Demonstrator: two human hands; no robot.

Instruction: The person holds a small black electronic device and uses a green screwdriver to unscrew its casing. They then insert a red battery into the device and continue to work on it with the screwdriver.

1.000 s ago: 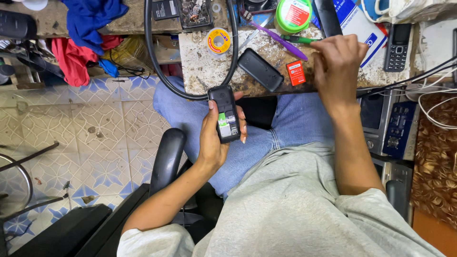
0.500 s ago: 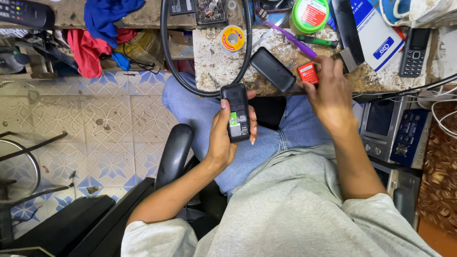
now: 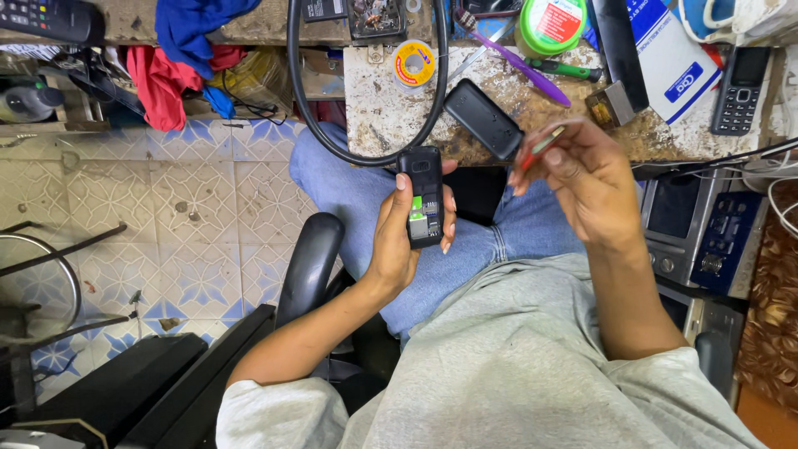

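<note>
Head view: you sat at the workbench [image 3: 499, 125].
Left hand [image 3: 399, 241]: you gripped an opened black phone [image 3: 423, 197].
Right hand [image 3: 582, 179]: you pinched a small red-and-silver card [image 3: 540, 147].

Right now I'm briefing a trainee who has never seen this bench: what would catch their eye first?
First, the opened black phone held in the left hand over the lap, its back off and green parts showing. Next, the right hand raised beside it, pinching a small red piece. Behind them, on the worn benchtop, lie a black back cover, a solder spool and a purple toothbrush.
</note>
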